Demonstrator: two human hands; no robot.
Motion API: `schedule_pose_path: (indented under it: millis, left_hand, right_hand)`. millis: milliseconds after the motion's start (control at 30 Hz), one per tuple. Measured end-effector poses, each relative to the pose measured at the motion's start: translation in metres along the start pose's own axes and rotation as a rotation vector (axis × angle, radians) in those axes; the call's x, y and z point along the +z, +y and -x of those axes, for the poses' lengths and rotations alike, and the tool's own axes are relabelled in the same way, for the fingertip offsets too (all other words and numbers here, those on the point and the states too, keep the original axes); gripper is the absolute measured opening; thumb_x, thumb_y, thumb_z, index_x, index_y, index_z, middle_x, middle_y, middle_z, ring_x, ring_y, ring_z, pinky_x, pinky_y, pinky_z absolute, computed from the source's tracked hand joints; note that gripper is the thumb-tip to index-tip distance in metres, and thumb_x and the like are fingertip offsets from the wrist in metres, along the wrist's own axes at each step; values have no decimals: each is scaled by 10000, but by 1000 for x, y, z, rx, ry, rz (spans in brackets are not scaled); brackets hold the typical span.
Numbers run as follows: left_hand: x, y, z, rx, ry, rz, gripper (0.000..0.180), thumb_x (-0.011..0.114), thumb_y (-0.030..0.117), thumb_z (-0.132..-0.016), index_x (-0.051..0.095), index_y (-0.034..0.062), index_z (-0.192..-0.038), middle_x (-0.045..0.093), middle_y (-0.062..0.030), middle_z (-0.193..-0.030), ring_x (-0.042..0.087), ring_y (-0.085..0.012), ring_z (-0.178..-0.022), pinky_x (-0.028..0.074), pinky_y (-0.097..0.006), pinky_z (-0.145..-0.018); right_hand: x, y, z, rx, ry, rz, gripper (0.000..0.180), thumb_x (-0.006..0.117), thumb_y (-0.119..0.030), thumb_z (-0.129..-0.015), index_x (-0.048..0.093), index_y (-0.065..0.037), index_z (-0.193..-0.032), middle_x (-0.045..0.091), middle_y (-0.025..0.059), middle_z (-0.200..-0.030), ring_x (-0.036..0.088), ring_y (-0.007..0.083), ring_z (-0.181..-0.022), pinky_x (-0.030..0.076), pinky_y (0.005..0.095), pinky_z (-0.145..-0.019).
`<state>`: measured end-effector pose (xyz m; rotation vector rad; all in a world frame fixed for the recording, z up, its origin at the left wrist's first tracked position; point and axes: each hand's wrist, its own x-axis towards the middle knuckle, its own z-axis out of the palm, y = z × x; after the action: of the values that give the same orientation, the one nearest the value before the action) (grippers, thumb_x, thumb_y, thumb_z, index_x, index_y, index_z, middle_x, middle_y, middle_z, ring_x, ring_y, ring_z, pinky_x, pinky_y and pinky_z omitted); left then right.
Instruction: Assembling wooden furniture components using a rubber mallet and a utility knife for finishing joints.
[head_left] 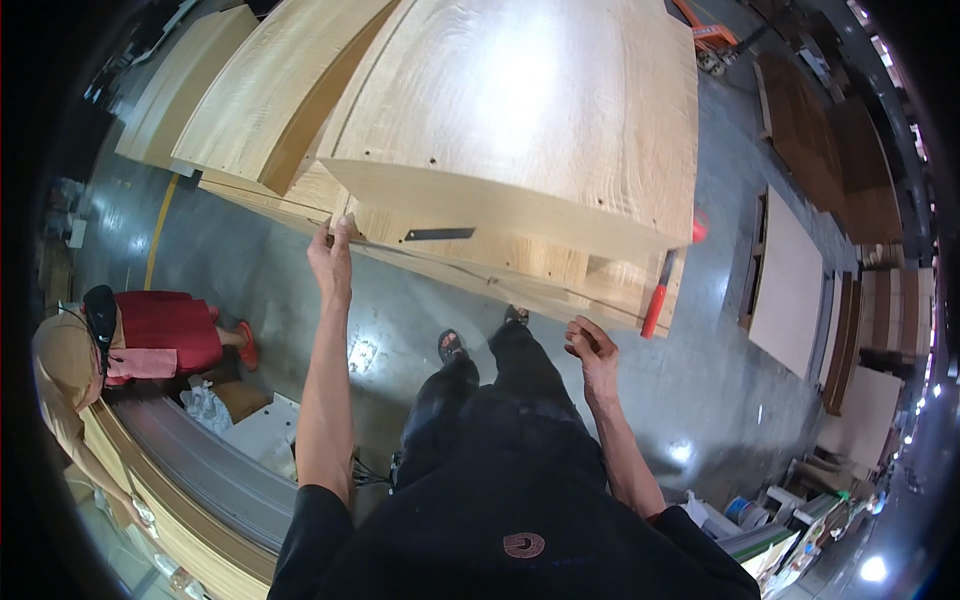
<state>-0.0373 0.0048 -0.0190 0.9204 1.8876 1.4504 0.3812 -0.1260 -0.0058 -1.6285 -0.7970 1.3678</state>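
A light wood-grain cabinet (500, 110) stands before me, its lower board (465, 265) jutting out on the near side. My left hand (331, 265) closes thumb and fingers on the left part of this board's near edge. On the board lies a flat dark strip (440, 234). Toward the board's right end rests a red-handled tool (655, 305), its handle sticking out past the edge. My right hand (594, 355) is just off the near edge, left of the red handle. Its fingers are curled together, and whatever they hold, if anything, cannot be made out.
More wood-grain cabinet panels (270, 90) stand at the far left. A person in a red apron (170, 330) works at a bench (185, 490) on the left. Boards (785, 280) lean or lie on the right. An orange pallet jack (712, 40) is at the back right.
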Motion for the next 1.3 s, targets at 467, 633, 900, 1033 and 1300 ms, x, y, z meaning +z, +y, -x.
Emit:
schedule_pose_path:
  millis: [467,633,900,1033,1300]
  left_hand:
    - [-3,1,10,-174,12,127,551,734,438,-842,659,-39,-1106,601,-37,-876,509,-124,-757,410,-270,-676]
    - [-15,-15,-5,-467,-102,214,610,741,531,-790,618,58,-1155,590,-75,-983,537,-189,-905,420,-344,-760]
    - [-9,-34,-10,-592,-290,641,552,722,512,-792,603,125,-1168,615,-56,-1035,577,-210,-940,457,-374,-818]
    - [-23,-37,-16,-592,-360,652,464,759,426,-798,629,118,-1120,610,-46,-917,587,-198,-874,467,-373,-802]
    - [-43,-41,-38,-793,-417,705,445,797,477,-750,660,137,-1001,575,-3,-877,567,-172,-856,475,-380,-789]
  right_hand:
    - [13,-32,-26,-163,28,89,687,595,-470,-941,470,42,-1383,543,176,-1353,486,256,-1263,351,362,-1074]
    - [40,-50,-33,-285,-40,86,708,580,-473,-946,440,54,-1397,529,205,-1357,486,278,-1241,343,370,-1066]
    - [64,-6,-67,-194,143,62,837,597,-554,-907,385,67,-1427,465,225,-1424,434,324,-1305,306,378,-1106]
    - [75,-1,-67,-193,207,-64,875,633,-571,-884,379,76,-1415,459,211,-1423,421,320,-1318,299,368,-1111]
    - [80,-10,-78,-92,288,-163,737,648,-505,-890,407,-61,-1427,512,63,-1368,476,215,-1266,339,377,-1091]
